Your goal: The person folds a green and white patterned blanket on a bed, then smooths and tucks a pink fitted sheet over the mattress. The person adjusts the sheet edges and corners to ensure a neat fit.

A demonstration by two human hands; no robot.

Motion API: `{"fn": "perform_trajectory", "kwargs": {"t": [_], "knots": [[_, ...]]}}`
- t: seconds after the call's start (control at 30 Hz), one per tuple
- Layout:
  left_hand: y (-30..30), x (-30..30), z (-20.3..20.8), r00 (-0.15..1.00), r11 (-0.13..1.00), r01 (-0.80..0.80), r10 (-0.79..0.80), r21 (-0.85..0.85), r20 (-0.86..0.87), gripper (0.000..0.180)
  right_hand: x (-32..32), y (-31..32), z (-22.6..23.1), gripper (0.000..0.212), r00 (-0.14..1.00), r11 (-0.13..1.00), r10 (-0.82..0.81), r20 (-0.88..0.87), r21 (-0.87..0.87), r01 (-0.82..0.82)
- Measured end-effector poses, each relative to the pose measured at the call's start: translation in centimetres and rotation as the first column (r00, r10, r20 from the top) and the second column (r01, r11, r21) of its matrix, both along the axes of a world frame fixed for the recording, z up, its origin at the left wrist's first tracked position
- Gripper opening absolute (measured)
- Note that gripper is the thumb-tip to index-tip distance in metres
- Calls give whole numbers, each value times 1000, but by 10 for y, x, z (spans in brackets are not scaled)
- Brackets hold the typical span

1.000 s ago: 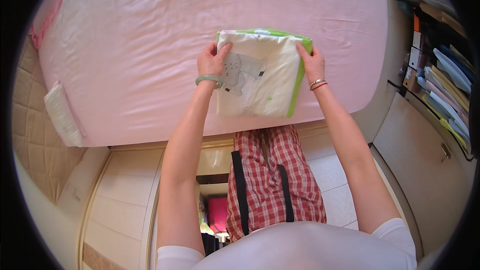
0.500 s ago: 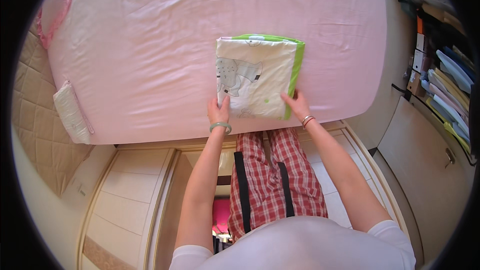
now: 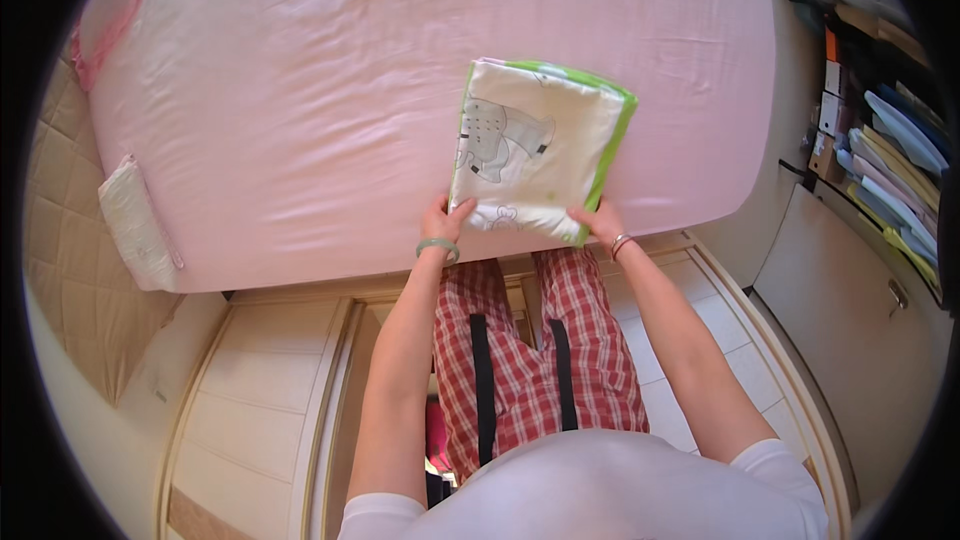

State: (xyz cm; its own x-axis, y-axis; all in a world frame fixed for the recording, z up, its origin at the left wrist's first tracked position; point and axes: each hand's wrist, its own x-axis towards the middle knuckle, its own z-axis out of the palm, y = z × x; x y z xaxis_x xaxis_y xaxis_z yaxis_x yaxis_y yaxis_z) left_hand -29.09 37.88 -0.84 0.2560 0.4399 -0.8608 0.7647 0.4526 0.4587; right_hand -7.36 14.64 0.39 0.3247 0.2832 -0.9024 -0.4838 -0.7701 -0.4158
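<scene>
Folded blanket: soft cloth, squarish, several layers, white w/ grey animal print, bright green trim along R & far sides, slightly puffy. It's at the bed's near edge, R of the middle; can't tell if it's fully resting or a bit raised. L hand pinches the near L corner, thumb on top, other fingers mostly hidden; R hand grips nr the near R corner, same way. Smooth, hard green bangle on L wrist. Bed sheet: thin pink cloth, finely wrinkled, rounded at the bed's near R corner.

Vs 0.5 s ago: blanket's shifted R & turned a little clockwise; R hand's now closer to its near R corner. White pillow still at the bed's near L corner.

Edges/room: wide stretch of sheet btw blanket & pillow, plus more toward the bed's far side; narrower strip to the bed's R edge. Blanket's near R corner about meets the bed's near edge; plaid trousers just below that, limiting room on the near side.
</scene>
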Motion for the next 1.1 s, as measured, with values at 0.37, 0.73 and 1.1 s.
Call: {"fn": "perform_trajectory", "kwargs": {"t": [0.37,0.73,1.1], "knots": [[34,-55,1,960,916,-281,273,288,68,34,29,5,47,66,652,988,149,743,-128,-81],[-92,-7,14,853,780,-515,506,-356,-126,81,81,45,7,63,708,842,538,457,-244,-481],[-95,-20,30,717,714,-695,697,-84,-10,49,66,67,62,50,668,753,624,405,-85,-652]]}}
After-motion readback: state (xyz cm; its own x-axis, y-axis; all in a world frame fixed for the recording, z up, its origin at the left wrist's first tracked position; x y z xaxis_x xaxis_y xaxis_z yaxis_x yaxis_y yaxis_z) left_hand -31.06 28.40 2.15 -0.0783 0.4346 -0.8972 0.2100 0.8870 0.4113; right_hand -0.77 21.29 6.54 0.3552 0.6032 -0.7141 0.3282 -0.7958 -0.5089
